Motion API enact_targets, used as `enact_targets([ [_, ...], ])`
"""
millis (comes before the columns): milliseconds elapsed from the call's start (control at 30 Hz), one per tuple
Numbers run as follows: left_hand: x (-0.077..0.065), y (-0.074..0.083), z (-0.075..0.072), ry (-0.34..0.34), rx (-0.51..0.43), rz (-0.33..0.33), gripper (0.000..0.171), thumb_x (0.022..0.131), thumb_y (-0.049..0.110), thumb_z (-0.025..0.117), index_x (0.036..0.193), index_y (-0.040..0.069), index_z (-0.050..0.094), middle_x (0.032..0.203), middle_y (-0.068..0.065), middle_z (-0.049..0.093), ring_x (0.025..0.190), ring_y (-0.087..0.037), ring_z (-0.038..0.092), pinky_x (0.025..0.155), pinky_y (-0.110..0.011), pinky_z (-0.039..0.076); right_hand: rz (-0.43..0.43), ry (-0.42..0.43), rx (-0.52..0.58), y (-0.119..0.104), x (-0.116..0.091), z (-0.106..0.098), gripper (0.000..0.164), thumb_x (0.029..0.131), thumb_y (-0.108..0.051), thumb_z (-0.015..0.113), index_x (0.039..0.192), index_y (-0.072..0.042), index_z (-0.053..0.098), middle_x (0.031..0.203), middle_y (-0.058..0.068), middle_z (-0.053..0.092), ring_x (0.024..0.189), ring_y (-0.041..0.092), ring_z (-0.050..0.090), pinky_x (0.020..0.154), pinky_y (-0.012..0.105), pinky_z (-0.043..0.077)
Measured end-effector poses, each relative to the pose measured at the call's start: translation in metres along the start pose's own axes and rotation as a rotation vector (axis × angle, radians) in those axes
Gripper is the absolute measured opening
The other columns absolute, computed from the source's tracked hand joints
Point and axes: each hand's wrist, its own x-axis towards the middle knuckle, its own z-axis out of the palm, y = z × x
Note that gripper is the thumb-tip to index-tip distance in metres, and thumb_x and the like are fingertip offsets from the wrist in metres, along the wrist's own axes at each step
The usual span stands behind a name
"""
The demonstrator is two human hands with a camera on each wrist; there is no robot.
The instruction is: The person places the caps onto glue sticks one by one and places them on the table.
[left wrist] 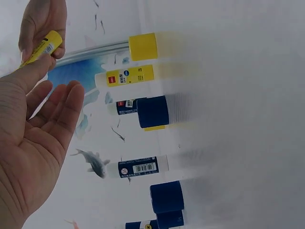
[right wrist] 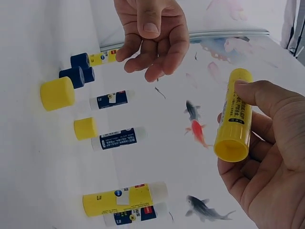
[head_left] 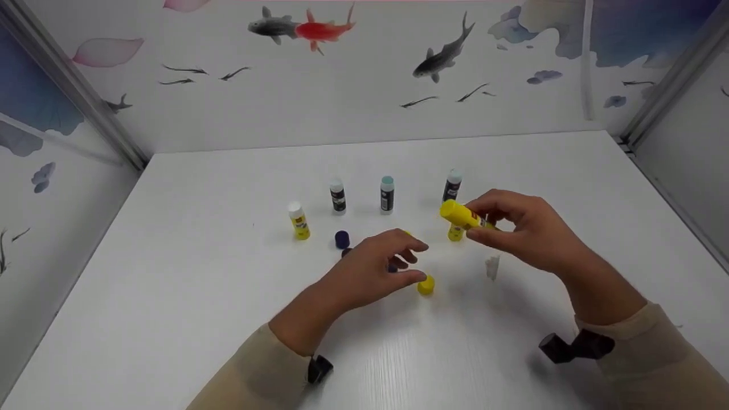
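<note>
My right hand [head_left: 529,230] pinches a yellow glue stick [right wrist: 234,107]
Dark-printed, with a hollow-looking end [right wrist: 232,150]; my left hand [head_left: 373,266] spreads loosely.

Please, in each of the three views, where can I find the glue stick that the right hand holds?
Head: the glue stick is right of centre, in the right hand.
Left wrist: the glue stick is near the top left corner.
Right wrist: the glue stick is right of centre.
Shared landmark: the left hand, seen in all three.
</note>
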Motion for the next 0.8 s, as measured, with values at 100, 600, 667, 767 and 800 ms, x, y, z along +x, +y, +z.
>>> enact_targets([
  [100, 0.002, 0.001, 0.001, -0.028, 0.029, -0.009, 0.044, 0.098, 0.031, 0.075, 0.140, 0.025, 0.063, 0.134, 0.004, 0.065, 0.120, -0.018, 0.067, 0.099, -0.027, 0.058, 0.010, 0.021, 0.009, 0.003, 0.001, -0.002, 0.028, 0.093, -0.012, 0.079, 0.119, -0.022, 0.074, 0.110, -0.011, 0.072, 0.093, 0.012, 0.061, 0.083, 0.015, 0.051],
  [600, 0.007, 0.004, 0.006, -0.084, 0.152, -0.033, 0.047, 0.099, 0.037, 0.073, 0.142, 0.023, 0.062, 0.137, 0.004, 0.064, 0.122, -0.015, 0.065, 0.102, -0.027, 0.055, 0.217, 0.139, 0.157, 0.025, 0.007, -0.009, 0.030, 0.098, -0.021, 0.074, 0.126, -0.011, 0.070, 0.115, 0.000, 0.069, 0.094, 0.017, 0.066, 0.080, 0.018, 0.061],
  [667, 0.008, 0.005, 0.007, -0.094, 0.165, -0.035, 0.048, 0.099, 0.037, 0.072, 0.143, 0.022, 0.061, 0.137, 0.003, 0.064, 0.123, -0.015, 0.065, 0.103, -0.027, 0.055, 0.239, 0.154, 0.180, 0.029, 0.007, -0.010, 0.032, 0.099, -0.022, 0.073, 0.128, -0.010, 0.069, 0.117, 0.001, 0.068, 0.095, 0.016, 0.068, 0.083, 0.018, 0.061],
  [767, 0.009, 0.005, 0.008, -0.108, 0.171, -0.034, 0.048, 0.099, 0.034, 0.072, 0.143, 0.020, 0.061, 0.138, 0.002, 0.064, 0.123, -0.015, 0.064, 0.103, -0.028, 0.055, 0.265, 0.174, 0.204, 0.034, 0.009, -0.011, 0.034, 0.100, -0.023, 0.072, 0.130, -0.010, 0.067, 0.119, 0.002, 0.066, 0.095, 0.015, 0.070, 0.085, 0.017, 0.060],
  [800, 0.009, 0.005, 0.008, -0.111, 0.173, -0.036, 0.047, 0.099, 0.033, 0.072, 0.143, 0.020, 0.061, 0.138, 0.002, 0.064, 0.123, -0.015, 0.064, 0.103, -0.028, 0.054, 0.270, 0.181, 0.204, 0.035, 0.009, -0.012, 0.035, 0.100, -0.024, 0.072, 0.131, -0.010, 0.067, 0.119, 0.001, 0.066, 0.096, 0.015, 0.070, 0.085, 0.017, 0.060],
])
